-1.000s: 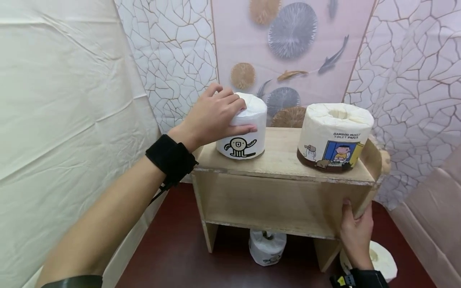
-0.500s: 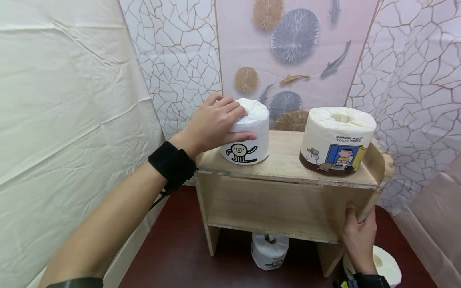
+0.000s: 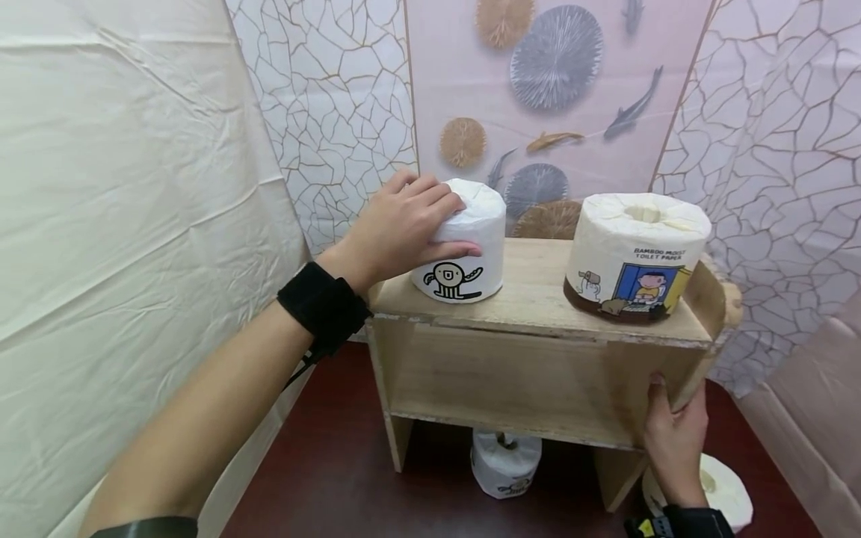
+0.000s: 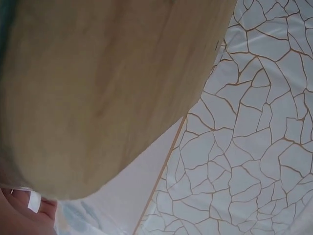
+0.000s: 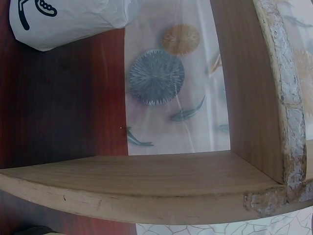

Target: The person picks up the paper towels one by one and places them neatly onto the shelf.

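Observation:
My left hand point(image 3: 406, 228) grips a white toilet roll point(image 3: 480, 258) with a black cartoon figure, standing at the left of the wooden shelf's point(image 3: 511, 373) top board. The fingers lie over its top edge and the thumb lies across its front. My right hand point(image 3: 676, 437) holds the shelf's right side panel point(image 3: 686, 373), thumb on the inner face and the other fingers mostly hidden behind it. On the right of the top board stands a cream toilet roll point(image 3: 635, 261) with a coloured cartoon. The left wrist view shows part of my left hand point(image 4: 34, 213) beside a wooden panel point(image 4: 107, 88).
Below the shelf, another white toilet roll point(image 3: 506, 463) stands on the dark red surface point(image 3: 336, 463). A cream roll point(image 3: 726, 493) lies at the lower right, partly behind my right wrist. A patterned cloth point(image 3: 336, 97) hangs behind, and a pale cloth point(image 3: 121, 224) hangs at the left.
The head view has shifted slightly. Both hands keep their holds, and the rolls stay in place on the shelf.

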{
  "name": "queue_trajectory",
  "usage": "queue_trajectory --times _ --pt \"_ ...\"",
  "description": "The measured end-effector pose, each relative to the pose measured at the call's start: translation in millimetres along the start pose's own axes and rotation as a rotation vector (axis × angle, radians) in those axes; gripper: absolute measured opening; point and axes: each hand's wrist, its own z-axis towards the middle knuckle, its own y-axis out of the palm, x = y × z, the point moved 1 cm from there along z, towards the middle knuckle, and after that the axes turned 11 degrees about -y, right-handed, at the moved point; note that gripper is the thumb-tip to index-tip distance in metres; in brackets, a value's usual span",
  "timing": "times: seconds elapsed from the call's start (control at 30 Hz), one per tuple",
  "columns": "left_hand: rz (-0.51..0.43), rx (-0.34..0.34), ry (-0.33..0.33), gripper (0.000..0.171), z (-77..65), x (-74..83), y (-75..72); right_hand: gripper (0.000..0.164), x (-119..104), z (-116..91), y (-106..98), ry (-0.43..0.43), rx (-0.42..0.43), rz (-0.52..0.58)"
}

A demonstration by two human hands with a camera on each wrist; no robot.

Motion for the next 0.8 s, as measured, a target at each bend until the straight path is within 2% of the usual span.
queue_trajectory --times 0.17,0.3,0.47,0.8 --pt "-0.001 -0.02 -0.031 0.06 1.9 3.4 1.7 0.04 -1 0 -1 -0.008 -0.001 0.006" --pt "-0.082 -0.037 -0.098 0.064 -1.9 7.7 1.3 0.041 -3 0 -1 -0.011 -0.005 0.007" --pt "-0.175 0.059 -0.138 0.079 -13.2 10.0 0.9 0.043 -1 1 1 -0.011 -0.015 0.009" --pt "-0.161 0.234 -0.211 0.095 -38.3 18.0 5.8 0.045 2 1 -1 0.008 -0.028 -0.006"
